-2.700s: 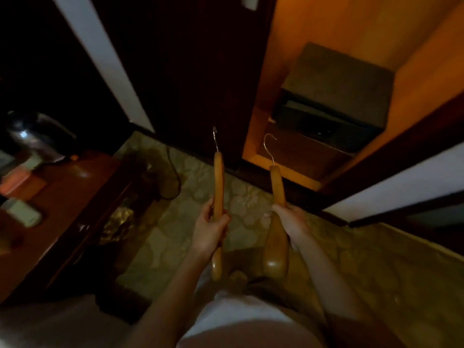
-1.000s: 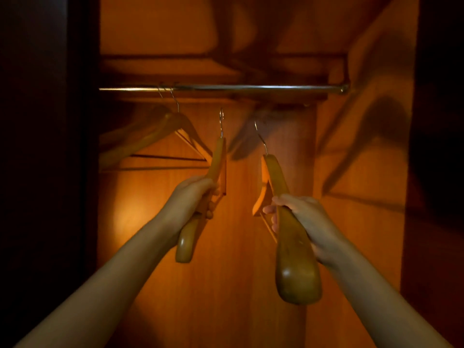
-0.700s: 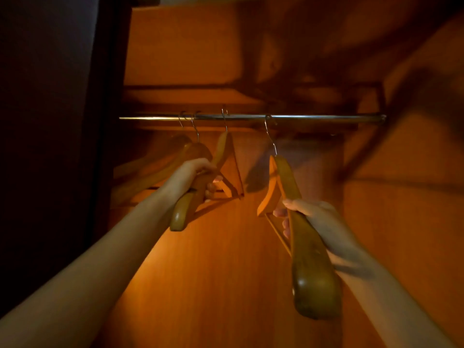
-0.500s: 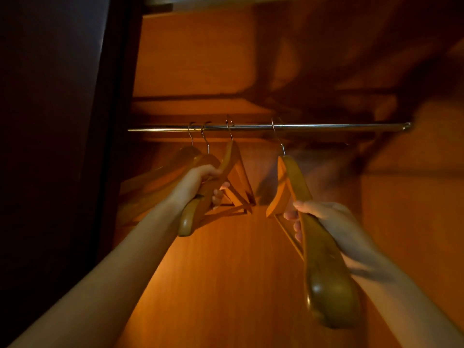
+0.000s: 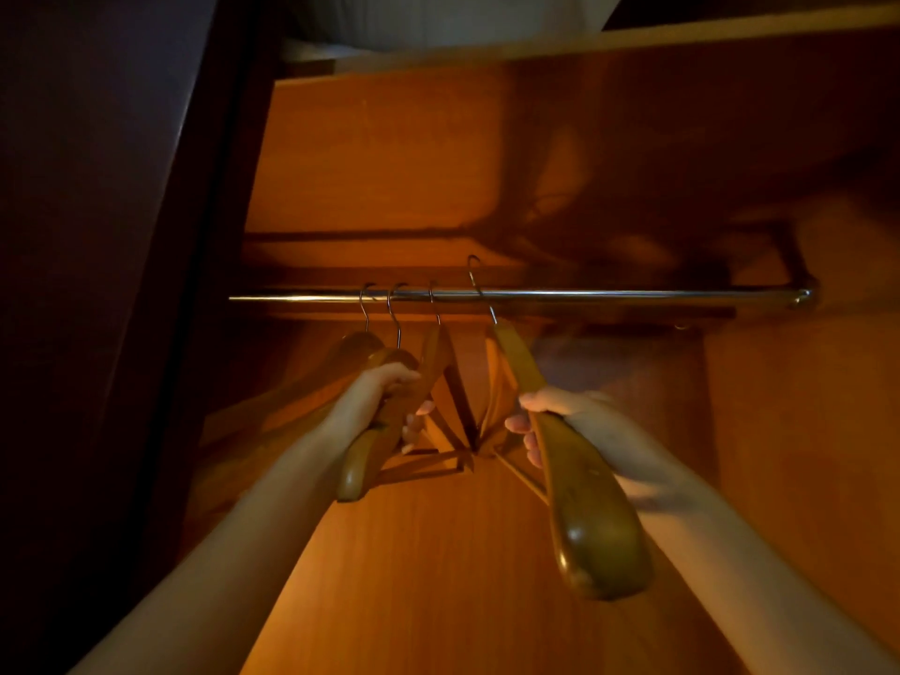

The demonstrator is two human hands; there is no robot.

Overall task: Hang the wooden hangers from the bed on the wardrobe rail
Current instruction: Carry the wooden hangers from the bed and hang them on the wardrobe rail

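Observation:
A chrome wardrobe rail (image 5: 609, 295) runs across the lit wooden wardrobe. My left hand (image 5: 377, 394) grips one wooden hanger (image 5: 375, 448); its metal hook sits at the rail. My right hand (image 5: 567, 414) grips a second wooden hanger (image 5: 584, 504), tilted, with its hook raised above the rail at about the middle. Two other wooden hangers (image 5: 350, 348) hang from the rail to the left of the ones I hold.
The dark wardrobe door (image 5: 97, 285) stands at the left edge. A shelf (image 5: 633, 39) with something pale on it lies above the rail. The rail's right half is bare up to its bracket (image 5: 803, 297).
I turned from the floor up into the wardrobe and raised both hangers to the rail. The left hook reached the rail; the right hook rose above it.

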